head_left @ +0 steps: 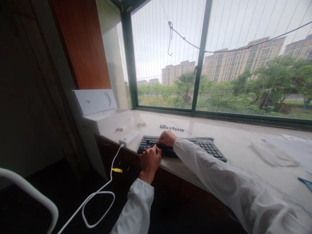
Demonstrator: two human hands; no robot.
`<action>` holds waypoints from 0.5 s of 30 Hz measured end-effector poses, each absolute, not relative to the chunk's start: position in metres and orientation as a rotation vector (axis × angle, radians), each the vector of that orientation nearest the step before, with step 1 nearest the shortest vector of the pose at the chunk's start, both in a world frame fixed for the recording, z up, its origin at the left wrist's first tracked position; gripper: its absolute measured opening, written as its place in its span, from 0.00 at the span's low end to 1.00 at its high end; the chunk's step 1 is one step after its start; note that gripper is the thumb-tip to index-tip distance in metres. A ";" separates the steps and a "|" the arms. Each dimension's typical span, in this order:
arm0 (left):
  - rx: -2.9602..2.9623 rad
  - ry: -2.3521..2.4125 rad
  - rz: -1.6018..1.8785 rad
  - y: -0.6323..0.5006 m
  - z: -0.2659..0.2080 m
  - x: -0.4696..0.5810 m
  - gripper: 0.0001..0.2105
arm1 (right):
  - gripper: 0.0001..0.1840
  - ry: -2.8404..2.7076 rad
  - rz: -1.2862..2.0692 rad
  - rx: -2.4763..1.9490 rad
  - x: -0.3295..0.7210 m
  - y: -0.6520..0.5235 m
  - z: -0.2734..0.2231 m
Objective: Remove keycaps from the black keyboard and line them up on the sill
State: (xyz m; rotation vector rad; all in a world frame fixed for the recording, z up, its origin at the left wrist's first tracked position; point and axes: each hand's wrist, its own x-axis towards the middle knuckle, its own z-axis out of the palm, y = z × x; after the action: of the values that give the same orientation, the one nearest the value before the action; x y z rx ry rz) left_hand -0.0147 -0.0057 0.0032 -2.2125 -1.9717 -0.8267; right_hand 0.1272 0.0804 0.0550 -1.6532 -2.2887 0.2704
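Note:
A black keyboard (211, 150) lies on the pale stone sill, with both my hands over its left half. My left hand (149, 161) comes in from the front edge, fingers curled and closed at the keys. Just behind it, my right hand (167, 138) reaches across the board with its fingertips pinched together. The two sets of fingertips nearly meet; whatever they pinch is too small or hidden to name. Beyond the keyboard stand several loose keycaps (172, 127) in short rows. My right forearm covers the middle of the keyboard.
An open white box (107, 120) stands at the left. Near it lie a white power bank (129, 137) and a white cable (112, 162) hanging off the edge. Clear plastic bags (274, 152) lie on the right. A window frame (200, 58) rises behind.

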 end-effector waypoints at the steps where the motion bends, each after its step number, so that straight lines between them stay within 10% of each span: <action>1: -2.206 -1.971 -0.831 -0.005 0.002 -0.015 0.17 | 0.16 -2.277 0.278 -1.667 0.127 0.081 0.055; 15: -2.165 -1.948 -0.831 -0.003 -0.001 -0.014 0.17 | 0.16 -2.284 0.357 -1.698 0.127 0.087 0.061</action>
State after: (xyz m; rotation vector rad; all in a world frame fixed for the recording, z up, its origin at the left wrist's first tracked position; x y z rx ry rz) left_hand -0.0144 -0.0032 -0.0011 -2.1650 -1.9483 -0.8312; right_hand 0.1266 0.0868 0.0612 -1.6979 -2.2839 0.3566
